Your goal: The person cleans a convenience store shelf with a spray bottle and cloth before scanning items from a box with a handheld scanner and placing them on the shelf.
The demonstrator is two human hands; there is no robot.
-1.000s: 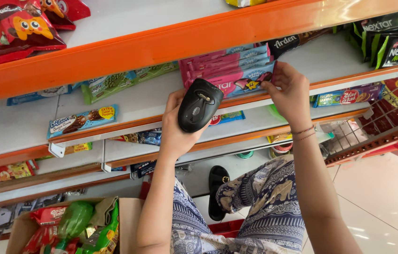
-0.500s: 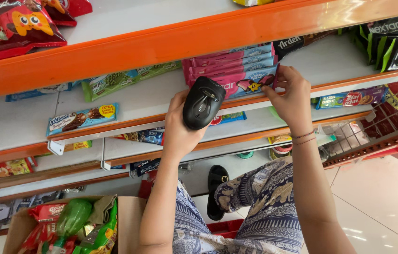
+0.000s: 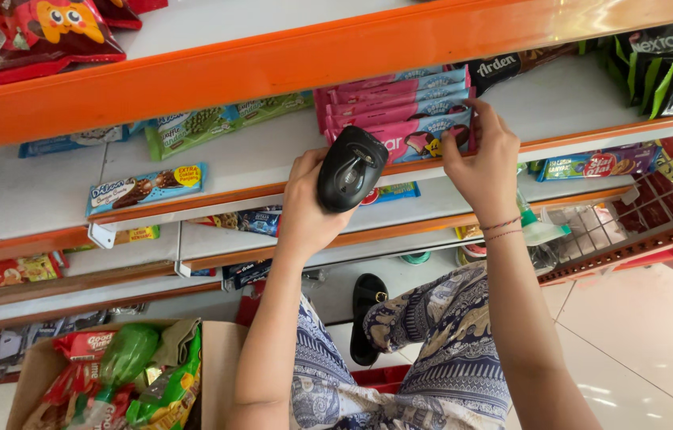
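Observation:
My left hand is raised in front of the shelves and grips a black handheld scanner, whose head points at the shelf. My right hand reaches up to a stack of pink snack packs on a white shelf; its fingers rest on the right end of the lowest pack. The scanner sits just left of that stack's front edge.
Orange-edged shelves hold green packs, a blue bar pack and red snack bags. An open cardboard box of snack bags stands at lower left. A red wire basket is at right. My patterned trousers and a black sandal are below.
The view has shifted slightly. My right hand has slid up onto the end of the pink packs, and the scanner has stayed raised beside them.

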